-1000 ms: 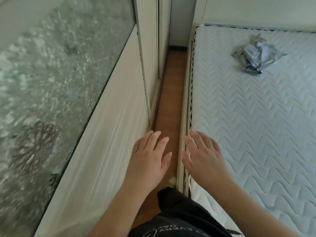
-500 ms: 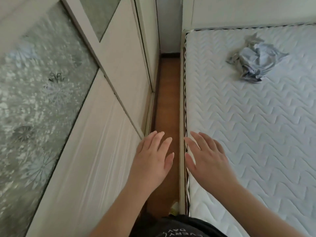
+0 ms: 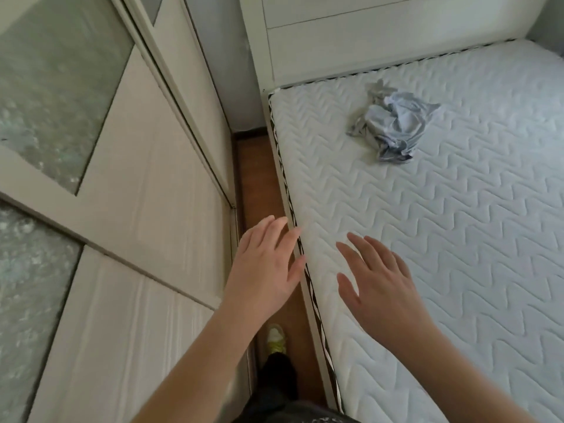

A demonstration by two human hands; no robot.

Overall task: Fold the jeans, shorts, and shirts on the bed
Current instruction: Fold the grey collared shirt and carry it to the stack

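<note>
From the head camera, the person stands in the narrow strip of wooden floor (image 3: 259, 190) between a wardrobe (image 3: 146, 184) and the bed (image 3: 457, 239). Both hands are held out in front, palms down. The left hand (image 3: 265, 267) hangs over the gap at the bed's edge, its fingers (image 3: 274, 230) straight and a little spread, holding nothing. The right hand (image 3: 378, 279) hovers over the near part of the mattress, fingers likewise flat and loose, also empty; whether it touches the mattress cannot be told.

The only garment in view is a crumpled piece of clothing (image 3: 393, 125), pale grey-blue, lying in a bunched heap toward the head of the bed, well apart from both hands. Its kind cannot be made out from the wad.

This looks like the approach stage: no folding has begun. The next move likely calls for stepping or leaning forward, taking the cloth at an edge and shaking it flat.

The cloth looks thin and soft, sharply creased. The mattress is white with a quilted wavy pattern and a dark-and-light braided trim. The wardrobe doors are pale grained panels with frosted patterned glass. A light shoe (image 3: 276, 338) shows below.
</note>
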